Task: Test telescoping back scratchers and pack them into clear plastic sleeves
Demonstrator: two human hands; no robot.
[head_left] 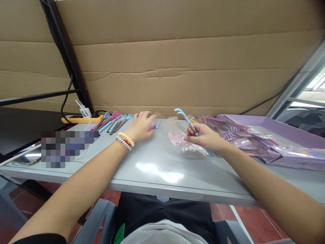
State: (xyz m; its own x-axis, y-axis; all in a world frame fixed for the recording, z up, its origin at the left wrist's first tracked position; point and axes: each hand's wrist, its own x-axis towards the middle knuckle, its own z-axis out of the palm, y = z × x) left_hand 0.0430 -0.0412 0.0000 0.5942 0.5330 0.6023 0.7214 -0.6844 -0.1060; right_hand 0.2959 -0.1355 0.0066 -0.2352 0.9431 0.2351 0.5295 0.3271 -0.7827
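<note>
My right hand [203, 135] is closed around a back scratcher with a light blue claw head [183, 114], which points up and to the left. Below that hand lie clear plastic bags [175, 138] with pink printing. My left hand [143, 127] rests palm down at the back of the table, its fingers stretched forward and apart. Beside it are a pink handle end [152, 127] and a blue handle end [157, 124]; the rest of them is hidden. Left of this hand several back scratchers [119, 122] with blue and pink claws lie in a row.
A purple box [286, 157] stands at the right, with packed purple back scratchers [228, 132] beside and in it. At the left are a yellow power strip [83, 119], a white charger [85, 110] and a phone [29, 157]. A cardboard wall [162, 54] closes off the back.
</note>
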